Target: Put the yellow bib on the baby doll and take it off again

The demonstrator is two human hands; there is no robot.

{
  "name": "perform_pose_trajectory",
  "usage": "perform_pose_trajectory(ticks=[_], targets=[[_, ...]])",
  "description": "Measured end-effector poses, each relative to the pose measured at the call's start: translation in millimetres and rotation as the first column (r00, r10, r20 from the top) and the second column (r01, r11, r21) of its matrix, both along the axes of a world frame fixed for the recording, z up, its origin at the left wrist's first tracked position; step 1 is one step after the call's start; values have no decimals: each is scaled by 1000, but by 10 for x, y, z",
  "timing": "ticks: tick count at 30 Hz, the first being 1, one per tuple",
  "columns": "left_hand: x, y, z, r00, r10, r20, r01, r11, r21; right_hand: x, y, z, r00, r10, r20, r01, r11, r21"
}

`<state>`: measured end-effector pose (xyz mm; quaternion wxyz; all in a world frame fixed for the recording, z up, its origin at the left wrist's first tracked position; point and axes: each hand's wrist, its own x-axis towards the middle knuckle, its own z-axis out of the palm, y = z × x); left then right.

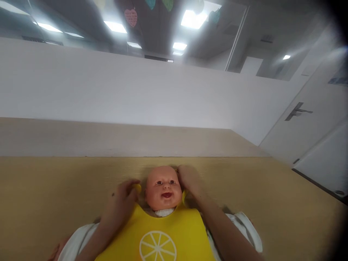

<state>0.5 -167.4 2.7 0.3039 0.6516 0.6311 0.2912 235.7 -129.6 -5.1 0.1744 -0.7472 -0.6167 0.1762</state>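
Ceiling light panels (pixel 193 19): blazed white, glare spreading!
Right hand (pixel 188 179): blurred softly.
Door (pixel 320 101): slanted, stretched toward blackened corners!
Tabletop (pixel 244 185): soft shadow hugged the doll's head (pixel 164 188).

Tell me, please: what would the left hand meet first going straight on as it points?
Probably the doll's head, past the yellow strap in the left hand; depth is unclear.

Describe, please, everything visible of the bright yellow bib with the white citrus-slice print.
The bright yellow bib looks smooth and rubbery, with a curved neckline and white citrus-slice print. It is spread over the chest of a bald baby doll. The person's left hand pinches one yellow neck strap; the right hand seems to grip the other. The bottom edge runs out of frame.
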Motion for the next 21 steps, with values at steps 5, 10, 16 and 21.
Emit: perform_pose_trajectory(ticks=[5,10,16,21], targets=[[-68,3,112,909,124,398,-147,989,28,203,-119,392,988,12,156,-30,993,112],[-63,-45,94,782,55,621,-103,994,41,225,-519,961,997,40,68,-66,891,449],[-18,-229,96,892,-14,453,-85,977,198,-222,-919,1037,819,500,-282,-314,802,508],[-45,-351,109,990,-88,112,26,887,461,-464,-958,990,794,605,-60,-495,702,513]])
